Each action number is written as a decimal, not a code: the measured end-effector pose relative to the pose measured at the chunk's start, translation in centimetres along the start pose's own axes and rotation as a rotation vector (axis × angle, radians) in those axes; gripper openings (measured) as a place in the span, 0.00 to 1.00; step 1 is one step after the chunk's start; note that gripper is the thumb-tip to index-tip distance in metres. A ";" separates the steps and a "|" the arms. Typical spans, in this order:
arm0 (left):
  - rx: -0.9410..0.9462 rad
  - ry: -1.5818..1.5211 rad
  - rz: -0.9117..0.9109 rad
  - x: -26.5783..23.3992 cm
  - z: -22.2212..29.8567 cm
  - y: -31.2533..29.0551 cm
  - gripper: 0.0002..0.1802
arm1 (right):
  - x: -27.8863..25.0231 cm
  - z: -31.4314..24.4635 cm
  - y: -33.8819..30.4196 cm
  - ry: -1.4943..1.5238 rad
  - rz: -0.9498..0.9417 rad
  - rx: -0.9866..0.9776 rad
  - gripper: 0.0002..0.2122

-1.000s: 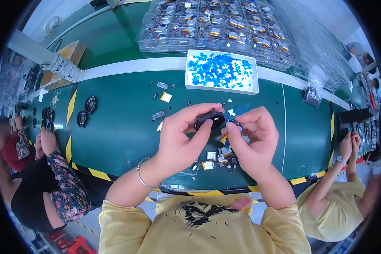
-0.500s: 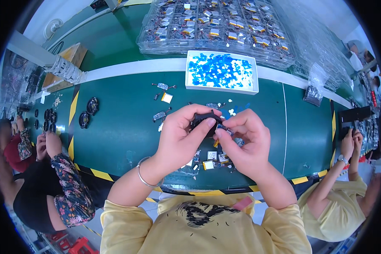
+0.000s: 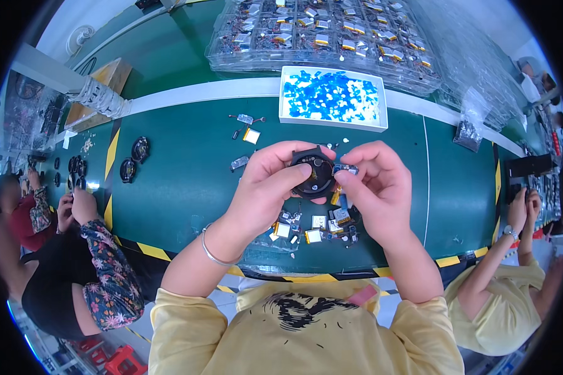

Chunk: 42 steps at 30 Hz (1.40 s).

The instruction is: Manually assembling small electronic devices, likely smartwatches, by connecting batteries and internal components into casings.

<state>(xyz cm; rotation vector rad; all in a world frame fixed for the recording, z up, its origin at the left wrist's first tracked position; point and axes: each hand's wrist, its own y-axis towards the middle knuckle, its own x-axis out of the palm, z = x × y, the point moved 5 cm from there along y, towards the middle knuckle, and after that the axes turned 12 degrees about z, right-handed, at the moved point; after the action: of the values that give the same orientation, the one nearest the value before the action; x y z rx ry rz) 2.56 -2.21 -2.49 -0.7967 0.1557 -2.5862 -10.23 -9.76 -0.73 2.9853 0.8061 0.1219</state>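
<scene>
I note the left hand (image 3: 266, 178) gripping a round black case (image 3: 320, 178). Right hand (image 3: 381, 190) pinches a small circuit board (image 3: 346, 169) at its three o'clock. White box (image 3: 331, 124): twelve o'clock.

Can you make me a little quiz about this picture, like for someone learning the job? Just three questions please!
1. Which hand holds the round black case?

2. True or false: the silver bangle is on the person's right wrist.

3. Fill in the colour: the white box holds lots of ____ and white bits.

Key:
1. The left hand; the right hand pinches a small electronic part.
2. False; it is on the left.
3. Blue.
</scene>
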 end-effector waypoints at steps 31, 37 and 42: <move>-0.099 0.009 0.007 -0.2 -0.1 -0.3 0.10 | -1.4 -1.8 -1.1 -0.359 0.146 -0.514 0.06; -0.087 0.171 -0.276 0.6 -1.6 -0.4 0.11 | -1.1 -2.4 -0.9 -0.441 0.194 -0.684 0.08; -0.196 0.124 -0.038 -0.1 -2.3 0.1 0.07 | -0.4 -2.8 -1.3 -0.554 0.147 -0.831 0.09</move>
<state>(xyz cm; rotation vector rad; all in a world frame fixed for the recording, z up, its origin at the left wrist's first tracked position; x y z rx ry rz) 1.44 -2.28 -4.46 -0.7112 0.4410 -2.6861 -11.49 -8.72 1.99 2.1154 0.3387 -0.2851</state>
